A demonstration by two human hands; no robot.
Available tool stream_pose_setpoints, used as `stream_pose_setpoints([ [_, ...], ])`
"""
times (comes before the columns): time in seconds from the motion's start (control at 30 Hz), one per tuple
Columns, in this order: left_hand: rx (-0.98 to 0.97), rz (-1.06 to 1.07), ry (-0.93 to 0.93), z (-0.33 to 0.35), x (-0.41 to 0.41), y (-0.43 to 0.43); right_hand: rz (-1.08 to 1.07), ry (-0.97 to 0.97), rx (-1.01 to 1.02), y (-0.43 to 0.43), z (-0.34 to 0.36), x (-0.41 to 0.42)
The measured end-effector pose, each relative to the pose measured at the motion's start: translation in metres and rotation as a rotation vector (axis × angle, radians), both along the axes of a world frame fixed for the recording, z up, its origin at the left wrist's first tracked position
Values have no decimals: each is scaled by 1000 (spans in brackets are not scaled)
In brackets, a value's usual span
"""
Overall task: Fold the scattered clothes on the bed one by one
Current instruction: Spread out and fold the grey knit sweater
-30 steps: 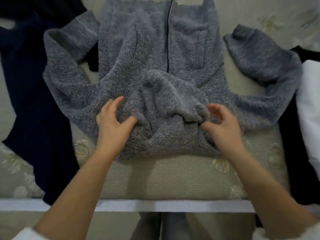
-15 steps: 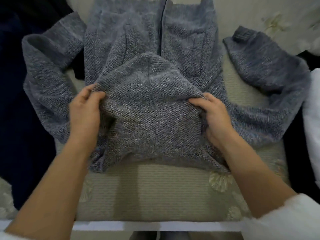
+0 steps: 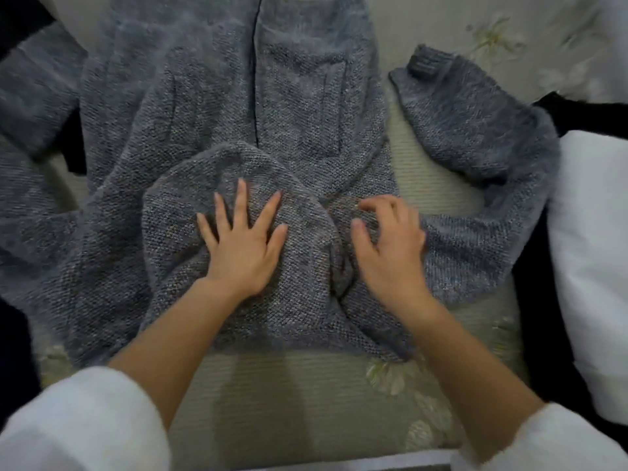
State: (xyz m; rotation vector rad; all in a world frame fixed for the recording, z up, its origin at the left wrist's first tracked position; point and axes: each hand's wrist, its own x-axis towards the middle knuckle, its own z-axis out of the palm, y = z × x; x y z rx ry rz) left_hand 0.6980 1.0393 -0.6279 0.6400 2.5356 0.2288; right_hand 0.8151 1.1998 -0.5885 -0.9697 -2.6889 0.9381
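Observation:
A grey knitted hooded cardigan (image 3: 210, 107) lies spread front-up on the bed, its zip running up the middle. Its hood (image 3: 190, 205) is laid flat over the near part of the body. My left hand (image 3: 243, 246) presses flat on the hood with its fingers spread. My right hand (image 3: 387, 246) hovers over or touches the knit just right of the hood, fingers loosely bent and holding nothing. The right sleeve (image 3: 475, 137) bends outward with its cuff pointing away. The left sleeve (image 3: 30, 107) lies off to the left, blurred.
The bed cover (image 3: 306, 396) is pale green with flower prints. A dark navy garment (image 3: 13, 338) lies at the left edge. Black cloth (image 3: 584, 113) and a white garment (image 3: 594, 253) lie at the right. The bed's near edge runs along the bottom.
Both hands have let go of the hood's sides after pulling it wide. The hood now lies flat, with my left hand pressed on it and my right hand moved just beside it.

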Motion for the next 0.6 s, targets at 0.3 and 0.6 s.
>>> stream_pose_setpoints([
  [0.3,191,-203,28,6,78,63,-638,-102,41,122,21,114],
  [0.6,118,-214,-16,-22,74,73,-942,365,-1178,135,-2,55],
])
